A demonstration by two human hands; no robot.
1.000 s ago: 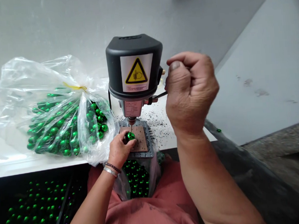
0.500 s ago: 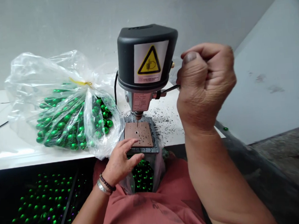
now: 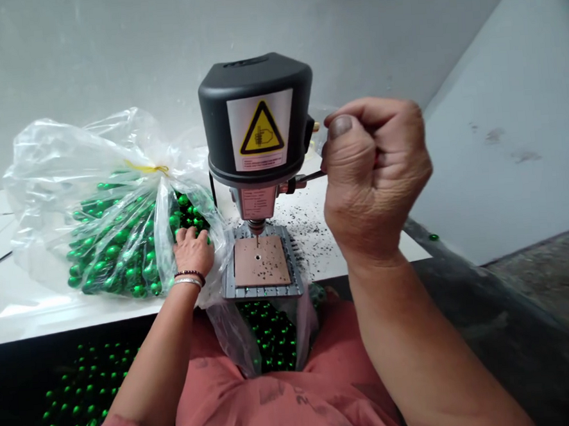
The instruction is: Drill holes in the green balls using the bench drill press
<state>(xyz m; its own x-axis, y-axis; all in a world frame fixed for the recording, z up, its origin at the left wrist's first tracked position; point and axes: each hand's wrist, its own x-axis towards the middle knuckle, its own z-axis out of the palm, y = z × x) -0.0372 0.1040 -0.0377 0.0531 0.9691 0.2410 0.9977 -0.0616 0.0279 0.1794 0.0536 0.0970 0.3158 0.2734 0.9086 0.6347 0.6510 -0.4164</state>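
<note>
"Fist closed on your right side?"

"Yes. My right hand (image 3: pixel 376 175) is curled tight round the lever (image 3: pixel 314 175) that sticks out from the side of the drill (image 3: pixel 258 118)."

"And the left?"

"My left hand (image 3: pixel 193 249) is palm down at the gap in the bag (image 3: pixel 43 163), fingers bent. Their tips are lost among the balls (image 3: pixel 113 252), so I can't tell whether they've pinched one."

"So where do the balls sit from your grip?"

"Right at my left fingertips, with most of the heap off to the left inside the bag. My right hand is well apart from them, over on the other side of the drill."

"How do they look?"

"Round, glossy green, each with a bright glint. At the gap they show crisp; through the clear plastic they go hazy."

"What's about you?"

"A yellow tie (image 3: pixel 147 168) gathers the plastic above the heap. The bit (image 3: pixel 258 241) points down over a brown board (image 3: pixel 254 276) with a small hole. Dark chips (image 3: pixel 309 227) speckle the board and the white bench (image 3: pixel 11 316) to its right. More green balls show in plastic between my legs."
</note>
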